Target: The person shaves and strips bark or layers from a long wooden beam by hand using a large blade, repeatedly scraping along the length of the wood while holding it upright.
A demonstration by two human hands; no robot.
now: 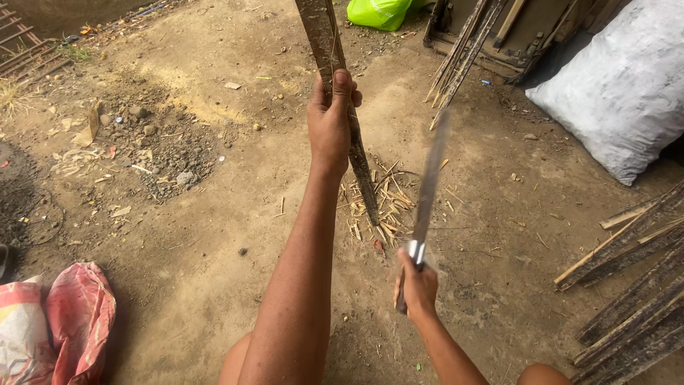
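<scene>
Both hands' fingers clamp: left hand [330,121] around bamboo strip [360,160], right hand [417,285] around machete [427,189].

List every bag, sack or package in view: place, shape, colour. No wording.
White sack: top right, large, bulging, lying on the dirt.
Green bag: top centre edge, bright, crumpled plastic.
Red-and-white sack: bottom left corner, limp, creased.
No signs or screens.

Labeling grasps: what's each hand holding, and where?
Left hand: long dark weathered wooden slat, grip mid-length. Right hand: long steel-bladed knife, grip on handle.
</scene>
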